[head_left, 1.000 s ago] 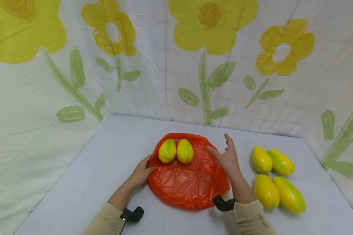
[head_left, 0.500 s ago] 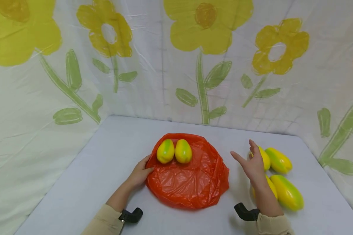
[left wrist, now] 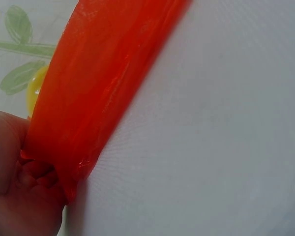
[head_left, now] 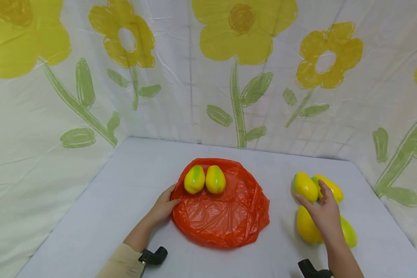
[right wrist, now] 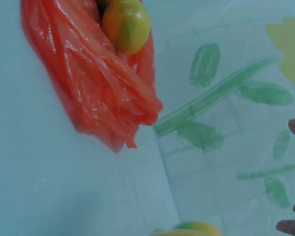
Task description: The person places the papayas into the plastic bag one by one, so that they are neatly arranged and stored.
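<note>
A red plastic bag lies spread on the table with its mouth facing up. Two yellow-green papayas, a left one and a right one, sit side by side at its far side. My left hand pinches the bag's left rim, thumb over the edge; the left wrist view has the red plastic running into the curled fingers. Over at the right, my right hand hovers with thumb and fingers spread above several more papayas, partly covering the near pair, a left one and a right one.
Behind that near pair lie a far left papaya and a far right papaya. The white table ends at a curtain painted with yellow flowers.
My right hand has moved from the bag's right rim rightward to over the loose papayas. The bag's right side has settled outward. My left hand stays on the rim.
</note>
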A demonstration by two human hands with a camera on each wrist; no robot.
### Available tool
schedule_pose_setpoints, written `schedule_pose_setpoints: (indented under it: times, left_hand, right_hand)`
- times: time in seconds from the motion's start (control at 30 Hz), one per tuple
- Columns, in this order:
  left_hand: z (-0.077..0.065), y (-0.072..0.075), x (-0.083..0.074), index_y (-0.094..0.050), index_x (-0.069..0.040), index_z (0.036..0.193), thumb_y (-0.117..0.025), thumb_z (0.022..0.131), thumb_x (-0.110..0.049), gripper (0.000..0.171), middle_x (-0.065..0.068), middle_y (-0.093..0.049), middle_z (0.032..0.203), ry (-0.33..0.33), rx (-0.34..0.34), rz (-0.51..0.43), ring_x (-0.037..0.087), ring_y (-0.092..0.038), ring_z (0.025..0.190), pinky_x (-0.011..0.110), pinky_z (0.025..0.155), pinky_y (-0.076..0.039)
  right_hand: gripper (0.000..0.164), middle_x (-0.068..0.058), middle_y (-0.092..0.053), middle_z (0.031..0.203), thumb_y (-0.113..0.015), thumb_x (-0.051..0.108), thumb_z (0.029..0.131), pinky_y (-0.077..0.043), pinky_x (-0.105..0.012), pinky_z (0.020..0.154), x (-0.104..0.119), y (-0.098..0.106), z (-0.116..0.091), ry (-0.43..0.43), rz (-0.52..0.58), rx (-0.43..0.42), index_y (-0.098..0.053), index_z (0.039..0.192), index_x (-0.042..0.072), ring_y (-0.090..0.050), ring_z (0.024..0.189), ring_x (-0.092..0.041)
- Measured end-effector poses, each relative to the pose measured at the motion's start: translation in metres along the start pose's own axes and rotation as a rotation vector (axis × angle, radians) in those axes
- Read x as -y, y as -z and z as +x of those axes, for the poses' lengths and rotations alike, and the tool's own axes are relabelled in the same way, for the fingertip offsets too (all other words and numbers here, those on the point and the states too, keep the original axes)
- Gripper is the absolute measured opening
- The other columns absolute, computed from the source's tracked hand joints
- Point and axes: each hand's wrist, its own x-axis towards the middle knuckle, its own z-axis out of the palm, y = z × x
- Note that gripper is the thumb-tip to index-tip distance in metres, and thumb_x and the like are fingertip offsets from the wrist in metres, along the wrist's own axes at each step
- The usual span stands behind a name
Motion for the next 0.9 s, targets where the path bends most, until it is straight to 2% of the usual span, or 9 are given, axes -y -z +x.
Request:
schedule_pose_setpoints:
  times: [0.23, 0.37, 0.67, 0.9]
  left_hand:
    - [0.000, 0.000, 0.001, -0.030, -0.009, 0.145, -0.046, 0.093, -0.006, 0.055, 0.015, -0.038, 0.146, 0.000, -0.002, -0.010, 0.030, -0.047, 0.124, 0.041, 0.095, -0.049]
    - [0.000, 0.000, 0.000, -0.030, -0.007, 0.145, -0.045, 0.093, -0.006, 0.054, 0.017, -0.037, 0.146, -0.010, 0.005, -0.008, 0.032, -0.046, 0.125, 0.043, 0.096, -0.048]
    - [0.000, 0.000, 0.000, -0.031, -0.011, 0.145, -0.046, 0.093, -0.006, 0.054, 0.013, -0.039, 0.146, 0.007, -0.004, -0.022, 0.029, -0.049, 0.123, 0.040, 0.093, -0.050]
    - [0.000, -0.001, 0.000, -0.030, -0.010, 0.145, -0.047, 0.093, -0.006, 0.055, 0.014, -0.039, 0.145, 0.022, -0.017, 0.011, 0.031, -0.048, 0.125, 0.042, 0.095, -0.049]
  right_hand:
    - [0.098, -0.011, 0.003, 0.158, -0.061, 0.050, 0.083, -0.019, -0.060, 0.110, -0.020, 0.007, -0.005, 0.010, -0.045, -0.039, 0.000, 0.151, 0.015, -0.004, 0.141, -0.044]
    - [0.097, -0.015, 0.002, 0.157, -0.062, 0.049, 0.084, -0.016, -0.058, 0.112, -0.030, 0.011, -0.006, 0.015, -0.068, -0.028, -0.001, 0.151, 0.013, -0.005, 0.141, -0.045]
    - [0.098, -0.019, 0.000, 0.156, -0.064, 0.048, 0.082, -0.018, -0.057, 0.112, -0.038, 0.009, -0.007, -0.040, -0.085, 0.015, -0.003, 0.151, 0.013, -0.006, 0.141, -0.044]
    - [0.096, -0.020, -0.002, 0.156, -0.065, 0.045, 0.082, -0.017, -0.057, 0.112, -0.044, 0.006, -0.006, -0.021, -0.083, 0.007, -0.007, 0.151, 0.013, -0.008, 0.141, -0.044]
